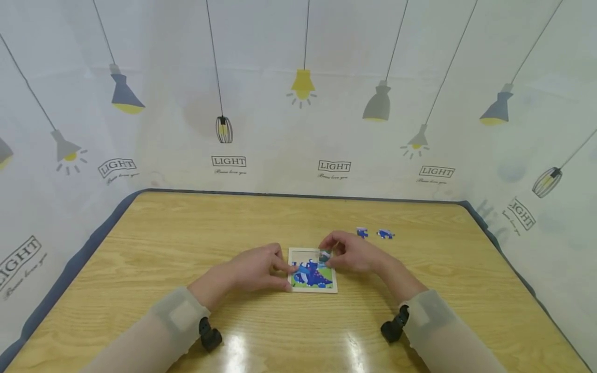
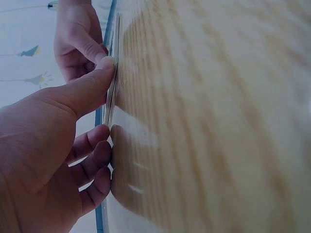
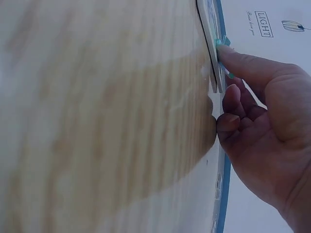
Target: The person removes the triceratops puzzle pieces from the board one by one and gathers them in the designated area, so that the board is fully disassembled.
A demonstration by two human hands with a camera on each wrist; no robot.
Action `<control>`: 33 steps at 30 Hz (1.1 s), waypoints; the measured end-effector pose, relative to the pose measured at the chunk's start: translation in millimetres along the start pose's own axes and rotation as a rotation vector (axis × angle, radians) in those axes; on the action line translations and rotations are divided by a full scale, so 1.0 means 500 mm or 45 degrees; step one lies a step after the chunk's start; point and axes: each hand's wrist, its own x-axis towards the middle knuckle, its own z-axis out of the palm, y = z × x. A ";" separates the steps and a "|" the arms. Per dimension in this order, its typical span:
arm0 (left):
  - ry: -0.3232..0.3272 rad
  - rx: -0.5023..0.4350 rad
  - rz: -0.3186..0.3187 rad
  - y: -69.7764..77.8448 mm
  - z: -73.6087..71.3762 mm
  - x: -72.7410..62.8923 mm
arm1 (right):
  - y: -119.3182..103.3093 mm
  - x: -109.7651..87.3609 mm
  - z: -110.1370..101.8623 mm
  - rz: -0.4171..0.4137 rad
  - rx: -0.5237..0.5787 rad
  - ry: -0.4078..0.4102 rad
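Note:
A square wooden jigsaw tray [image 1: 311,290] lies on the table, partly filled with a picture of a blue dinosaur. At its left edge my left hand [image 1: 263,268] holds the tray, the thumb at the near left corner. Above the tray's far right corner my right hand [image 1: 355,253] pinches a puzzle piece [image 1: 324,255] between thumb and fingers. That piece shows a teal edge [image 3: 230,74] in the right wrist view, tilted against the tray. From the left wrist view, my left thumb [image 2: 92,85] lies on the tray's edge, with curled fingers close to the tabletop.
Two loose blue puzzle pieces, one nearer [image 1: 361,232] and one farther right [image 1: 385,234], lie beyond my right hand. The wooden table [image 1: 210,217] ends at a dark edge, backed by a white curtain [image 1: 261,103] printed with lamps.

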 end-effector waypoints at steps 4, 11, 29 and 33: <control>-0.004 0.007 -0.010 0.002 0.001 0.001 | -0.001 -0.002 -0.002 -0.024 0.031 -0.004; -0.001 0.018 -0.007 0.001 0.003 0.004 | -0.005 -0.005 -0.004 -0.063 0.042 -0.011; 0.016 0.018 0.004 -0.005 0.007 0.005 | 0.039 -0.081 -0.078 -0.077 0.184 0.407; 0.012 0.020 0.012 -0.004 0.005 0.004 | 0.062 -0.114 -0.112 -0.039 0.205 0.462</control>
